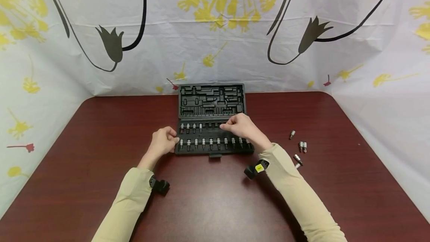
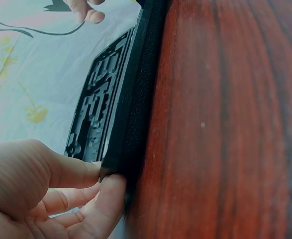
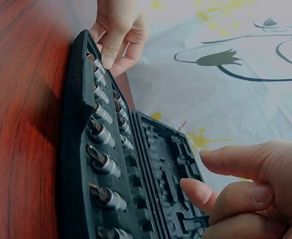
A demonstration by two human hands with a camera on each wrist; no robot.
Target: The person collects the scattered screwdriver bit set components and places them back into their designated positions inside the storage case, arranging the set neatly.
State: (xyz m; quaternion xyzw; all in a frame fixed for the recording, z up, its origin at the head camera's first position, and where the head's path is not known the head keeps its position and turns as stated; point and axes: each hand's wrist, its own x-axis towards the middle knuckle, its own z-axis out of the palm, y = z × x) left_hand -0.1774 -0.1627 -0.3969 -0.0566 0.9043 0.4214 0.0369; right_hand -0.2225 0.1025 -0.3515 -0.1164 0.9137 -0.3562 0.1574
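An unfolded black socket case (image 1: 209, 135) lies on the table, its moulded lid (image 1: 211, 102) leaning back. Silver bit sockets (image 1: 203, 143) fill the front row, and several more bit sockets (image 1: 194, 127) sit at the left of the back row. My left hand (image 1: 163, 140) pinches the case's left edge between thumb and fingers, as the left wrist view confirms. Over the right part of the back row hovers my right hand (image 1: 242, 125). Its thumb and index finger (image 3: 230, 159) are apart in the right wrist view, with nothing visible between them.
Several loose bit sockets (image 1: 301, 146) lie on the dark red table (image 1: 336, 182) to the right of the case, some of them near my right sleeve (image 1: 295, 193). A patterned white cloth (image 1: 218, 74) hangs behind the table and at its sides.
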